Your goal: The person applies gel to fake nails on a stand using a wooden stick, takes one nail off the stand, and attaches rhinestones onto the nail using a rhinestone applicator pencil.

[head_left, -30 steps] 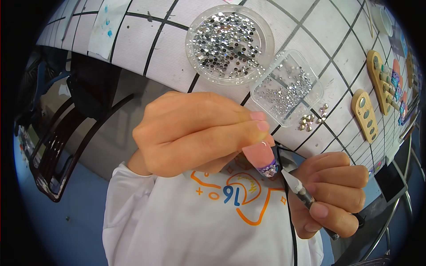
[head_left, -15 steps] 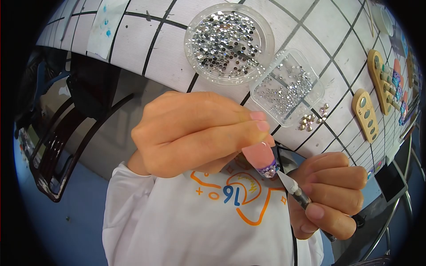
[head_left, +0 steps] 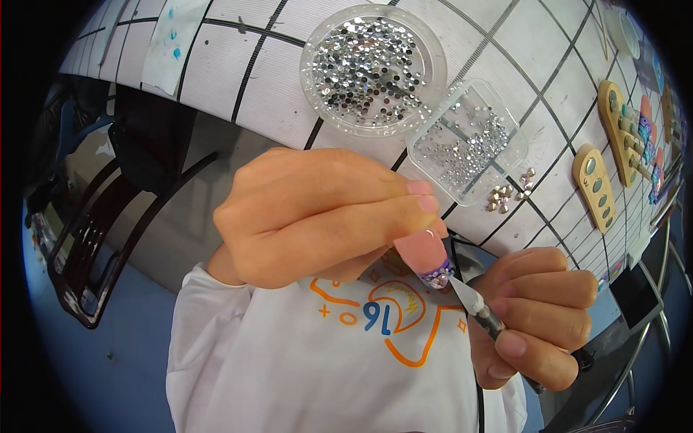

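Observation:
My left hand (head_left: pixel 325 216) is closed, pinching a false nail (head_left: pixel 422 251) between thumb and fingers. The nail is glossy pink, with a purple end covered in small rhinestones. In my right hand (head_left: pixel 538 314) is a pen-like tool (head_left: pixel 485 314) with a pale pointed tip and a dark handle, gripped by curled fingers. Its tip meets or nearly meets the rhinestones at the nail's purple end; contact cannot be told. Above the hands, a round clear dish (head_left: pixel 310 94) holds many silvery rhinestones, and a clear rectangular box (head_left: pixel 516 148) beside it holds smaller ones.
Loose larger gems (head_left: pixel 499 198) lie beside the box on the white checked tablecloth (head_left: pixel 271 86). Two wooden boards (head_left: pixel 593 180) (head_left: pixel 613 108) stand to the right, the farther one near more decorated nails (head_left: pixel 644 126). A dark chair (head_left: pixel 108 238) is at the left, below the table edge.
The false nail has turned very slightly, and the tool's tip has shifted a little against its decorated end. Both hands otherwise keep their positions and holds.

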`<state>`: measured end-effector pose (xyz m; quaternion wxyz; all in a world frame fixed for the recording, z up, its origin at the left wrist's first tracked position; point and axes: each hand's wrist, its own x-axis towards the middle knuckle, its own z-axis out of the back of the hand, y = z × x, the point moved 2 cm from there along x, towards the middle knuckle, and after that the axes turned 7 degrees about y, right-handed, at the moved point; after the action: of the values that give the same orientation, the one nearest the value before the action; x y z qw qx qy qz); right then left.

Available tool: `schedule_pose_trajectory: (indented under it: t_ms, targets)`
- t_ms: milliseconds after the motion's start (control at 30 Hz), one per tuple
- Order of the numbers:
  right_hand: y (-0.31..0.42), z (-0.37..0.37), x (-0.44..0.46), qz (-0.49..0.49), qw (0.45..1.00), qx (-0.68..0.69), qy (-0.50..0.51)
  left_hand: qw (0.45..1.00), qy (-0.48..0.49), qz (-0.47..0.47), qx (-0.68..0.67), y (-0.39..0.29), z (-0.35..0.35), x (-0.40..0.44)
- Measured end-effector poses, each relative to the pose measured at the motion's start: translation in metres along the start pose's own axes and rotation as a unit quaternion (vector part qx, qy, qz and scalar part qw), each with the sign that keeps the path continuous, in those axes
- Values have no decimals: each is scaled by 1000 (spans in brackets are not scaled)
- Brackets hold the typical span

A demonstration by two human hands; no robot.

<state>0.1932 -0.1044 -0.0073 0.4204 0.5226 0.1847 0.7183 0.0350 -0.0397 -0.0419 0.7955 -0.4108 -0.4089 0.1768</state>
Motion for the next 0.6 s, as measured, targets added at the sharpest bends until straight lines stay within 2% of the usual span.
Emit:
schedule_pose_trajectory:
  t_ms: [400, 467, 600]
  targets:
    - [-1, -5, 6, 9, 1000, 4, 4, 1000, 4, -4, 3, 1, 1, 0]
    - [-1, -6, 4, 20, 999, 5, -42, 1000, 5, -6, 7, 1, 1, -1]
    - [-3, 5, 3, 2, 997, 20, -69, 1000, 8, -4, 3, 1, 1, -1]
